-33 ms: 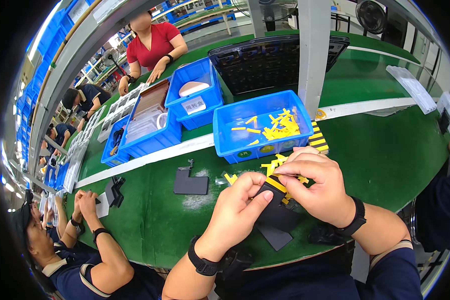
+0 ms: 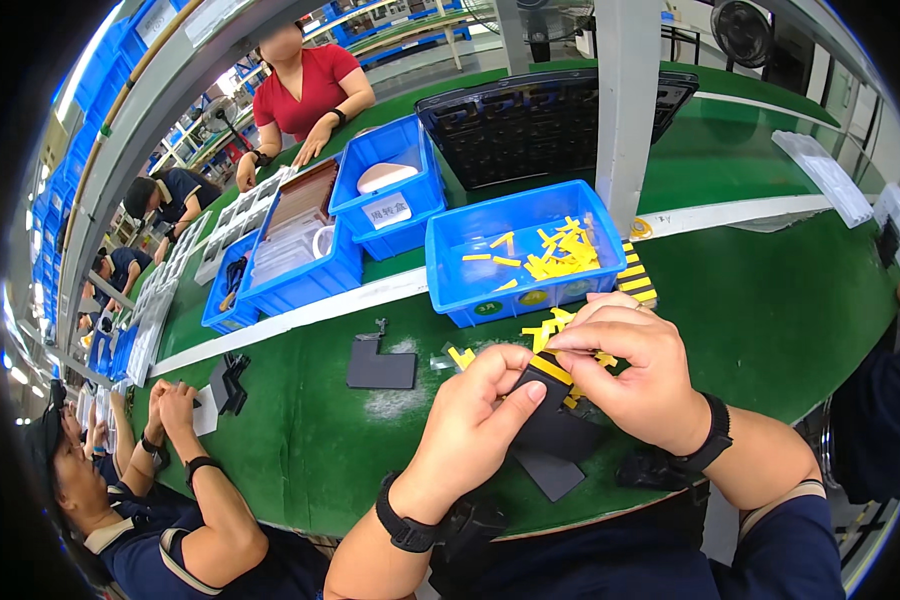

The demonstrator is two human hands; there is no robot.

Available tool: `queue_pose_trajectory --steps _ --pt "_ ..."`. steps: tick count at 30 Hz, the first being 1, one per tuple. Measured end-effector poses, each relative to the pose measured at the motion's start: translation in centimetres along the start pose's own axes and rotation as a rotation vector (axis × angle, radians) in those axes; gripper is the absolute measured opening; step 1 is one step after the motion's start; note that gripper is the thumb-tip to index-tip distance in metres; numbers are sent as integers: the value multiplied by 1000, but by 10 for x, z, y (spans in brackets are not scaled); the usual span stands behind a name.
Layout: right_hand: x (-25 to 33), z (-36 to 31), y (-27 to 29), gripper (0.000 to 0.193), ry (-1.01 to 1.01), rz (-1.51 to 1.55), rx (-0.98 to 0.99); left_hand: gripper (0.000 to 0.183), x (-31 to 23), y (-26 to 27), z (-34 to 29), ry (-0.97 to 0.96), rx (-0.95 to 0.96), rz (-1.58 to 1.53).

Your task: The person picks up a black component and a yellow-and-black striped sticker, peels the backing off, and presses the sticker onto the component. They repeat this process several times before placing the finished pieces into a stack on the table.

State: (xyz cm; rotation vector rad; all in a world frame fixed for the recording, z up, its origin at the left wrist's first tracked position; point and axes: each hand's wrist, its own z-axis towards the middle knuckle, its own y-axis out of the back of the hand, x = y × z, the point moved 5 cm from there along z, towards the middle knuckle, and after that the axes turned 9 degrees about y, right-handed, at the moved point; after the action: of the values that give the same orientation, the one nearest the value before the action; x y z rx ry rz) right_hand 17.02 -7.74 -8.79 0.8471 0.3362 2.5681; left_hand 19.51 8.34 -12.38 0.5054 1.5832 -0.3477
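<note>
My left hand (image 2: 475, 420) is closed on a flat black part (image 2: 540, 400), thumb on its face and fingers behind. Across the upper end of that part runs a yellow strip (image 2: 550, 368). My right hand (image 2: 630, 365) is pinched at the strip's far end; its fingertips hide what lies between them. Loose yellow pieces (image 2: 545, 328) are scattered on the green table just beyond my hands. Below the held part lie more dark flat pieces (image 2: 552, 475). Another black L-shaped plate (image 2: 380, 368) rests to the left, beside a patch of whitish powder.
A blue bin (image 2: 450, 275) with yellow pieces stands just beyond my hands, next to a grey post (image 2: 625, 120). Further left are more blue bins (image 2: 345, 265). A black tray (image 2: 530, 130) leans behind. A co-worker's hands (image 2: 175, 405) work at the left with black parts.
</note>
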Motion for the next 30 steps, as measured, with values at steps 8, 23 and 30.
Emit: queue_pose_trajectory --steps 8,23,30 --pt "1 4 1 13 67 -12 13 19 8 0 3 -54 -7 -5" --pt "4 5 1 14 107 -215 110 26 -1 3 -2 -99 -152 73" --pt "25 7 5 18 337 -471 142 24 7 3 3 -47 -129 -24"
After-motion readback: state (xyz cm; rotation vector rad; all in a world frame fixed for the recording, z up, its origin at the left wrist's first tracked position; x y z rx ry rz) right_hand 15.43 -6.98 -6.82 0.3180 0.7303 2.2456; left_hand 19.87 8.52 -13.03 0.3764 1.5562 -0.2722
